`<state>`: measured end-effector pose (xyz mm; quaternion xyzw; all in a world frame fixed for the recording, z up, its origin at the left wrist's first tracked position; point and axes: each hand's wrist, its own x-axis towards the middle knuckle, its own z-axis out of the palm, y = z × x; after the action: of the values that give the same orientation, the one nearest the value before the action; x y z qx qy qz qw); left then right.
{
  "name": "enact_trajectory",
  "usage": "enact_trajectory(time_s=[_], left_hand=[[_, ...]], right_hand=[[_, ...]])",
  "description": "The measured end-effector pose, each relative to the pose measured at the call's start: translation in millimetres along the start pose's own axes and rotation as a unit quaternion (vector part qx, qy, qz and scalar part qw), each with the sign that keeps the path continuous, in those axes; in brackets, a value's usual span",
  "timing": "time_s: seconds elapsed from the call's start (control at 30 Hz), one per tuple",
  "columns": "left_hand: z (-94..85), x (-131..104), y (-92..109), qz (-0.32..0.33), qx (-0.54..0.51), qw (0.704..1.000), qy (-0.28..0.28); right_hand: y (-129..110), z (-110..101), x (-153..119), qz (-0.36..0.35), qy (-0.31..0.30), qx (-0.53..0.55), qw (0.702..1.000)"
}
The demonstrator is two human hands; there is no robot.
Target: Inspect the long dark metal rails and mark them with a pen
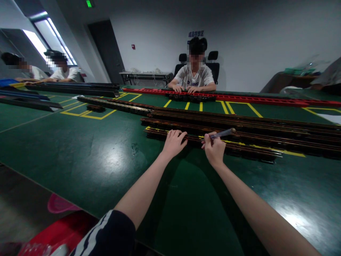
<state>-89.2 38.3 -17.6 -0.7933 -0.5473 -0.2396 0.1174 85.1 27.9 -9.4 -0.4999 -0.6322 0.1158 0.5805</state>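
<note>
My left hand (174,142) lies over the near edge of a short bundle of long dark strips (247,152), its fingers stretched out and the thumb apart. Fingertips touch the strips, and no grip around them shows. In my right hand (214,149) is a slim pen-like tool (223,133) with a translucent bluish barrel and a brownish rounded end. That end points up to the right; its other end is hidden by my fingers, close above the strips. Longer dark strips (239,122) with coppery edges lie side by side just beyond.
The green table (114,153) carries yellow tape lines. Across it, a person (194,76) works at a red slotted rail (255,99). Dark channels (71,87) lie at the far left, near two more people. A small dark bundle (96,108) sits left of centre.
</note>
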Motion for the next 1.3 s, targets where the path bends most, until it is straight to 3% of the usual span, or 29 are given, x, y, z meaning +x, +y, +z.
enact_trajectory(time_s=[0.5,0.9,1.13,1.3], left_hand=[[-3.0,-0.9,2.9,-0.006,-0.003,1.0,-0.012],[-3.5,-2.1,4.8,0.028,0.001,1.0,0.008],[-4.9,2.2,18.1,0.093,-0.033,0.995,-0.012],[-1.0,6.1,29.6,0.063,-0.071,0.995,-0.025]], right_hand=[[-2.5,-7.2,0.4,0.044,-0.038,0.054,0.997],[3.0,-13.1,0.8,0.112,-0.079,0.172,0.975],[6.7,-26.7,-0.6,0.115,-0.104,0.181,0.971],[8.8,-34.9,-0.2,0.119,-0.105,0.177,0.971]])
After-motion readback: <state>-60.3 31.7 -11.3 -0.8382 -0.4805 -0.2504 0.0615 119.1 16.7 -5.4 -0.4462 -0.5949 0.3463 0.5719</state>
